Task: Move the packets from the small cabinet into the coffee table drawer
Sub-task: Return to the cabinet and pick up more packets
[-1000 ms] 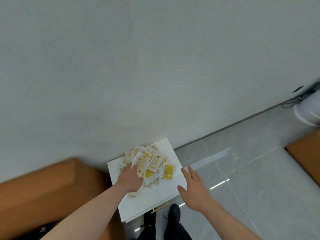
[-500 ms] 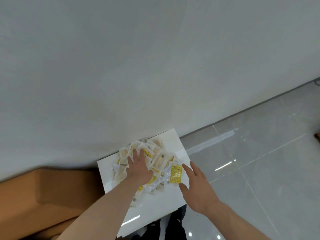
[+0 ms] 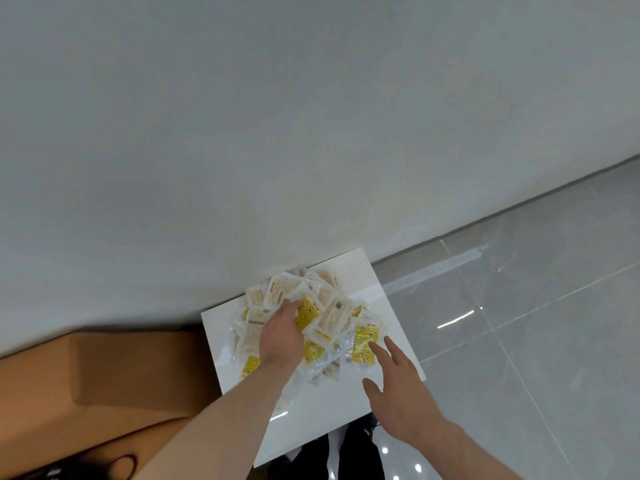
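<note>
White cabinet top (image 3: 322, 407): two hands (image 3: 282, 336), heaped packets (image 3: 332, 313).

White cabinet top (image 3: 346, 410), heap of packets (image 3: 325, 313) lying on it

A heap of packets (image 3: 313, 318) lies on the white cabinet top (image 3: 341, 415), toward the wall. The left hand (image 3: 282, 336) rests flat on the heap. The right hand (image 3: 398, 389), fingers (image 3: 379, 351) straight, touches a yellow packet (image 3: 363, 342) at the heap's right edge.

left hand (image 3: 280, 336) fingertips buried among packets (image 3: 329, 311), cabinet (image 3: 325, 410) front hidden, packet print unreadable
</note>
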A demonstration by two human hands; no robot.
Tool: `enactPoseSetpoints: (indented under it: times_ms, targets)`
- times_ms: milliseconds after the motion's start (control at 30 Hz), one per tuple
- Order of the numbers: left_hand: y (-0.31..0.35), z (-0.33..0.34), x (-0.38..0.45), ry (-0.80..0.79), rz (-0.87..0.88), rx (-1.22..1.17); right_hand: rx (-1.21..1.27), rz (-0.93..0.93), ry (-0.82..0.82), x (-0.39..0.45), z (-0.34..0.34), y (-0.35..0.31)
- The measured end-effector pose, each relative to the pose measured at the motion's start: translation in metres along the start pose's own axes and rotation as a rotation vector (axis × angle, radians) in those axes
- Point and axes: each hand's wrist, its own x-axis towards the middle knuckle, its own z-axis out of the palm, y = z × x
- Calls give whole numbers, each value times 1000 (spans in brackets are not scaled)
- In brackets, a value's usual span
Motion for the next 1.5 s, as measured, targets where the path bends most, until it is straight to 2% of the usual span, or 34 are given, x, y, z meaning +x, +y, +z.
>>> enactPoseSetpoints:
  times_ms: [233,467,733,833,900,1000,1100,1300,1500]
  targets:
    - [-9,-44,-25,129,18,-131,30,-24,62,25,7,-26]
    - [-61,-62,-15,19,-173,-277,2,-75,189,97,31,-72]
    - [-100,-48,0,-56,-308,-390,-133,-6,284,150,61,-92]
    - [-96,-38,3,-61,-324,-386,-37,-21,274,152,62,-88]
    - [-91,-33,3,-54,-339,-361,123,-10,239,145,58,-88]
    - [-86,-29,3,-27,-350,-311,416,44,229,127,47,-77]
    - [-79,-32,-3,-20,-343,-339,569,163,235,107,33,-42]
    - [-89,-40,-29,-45,-261,-327,520,376,262,88,28,30]
    - [-85,-51,-57,22,-192,-444,461,445,241,105,49,44]
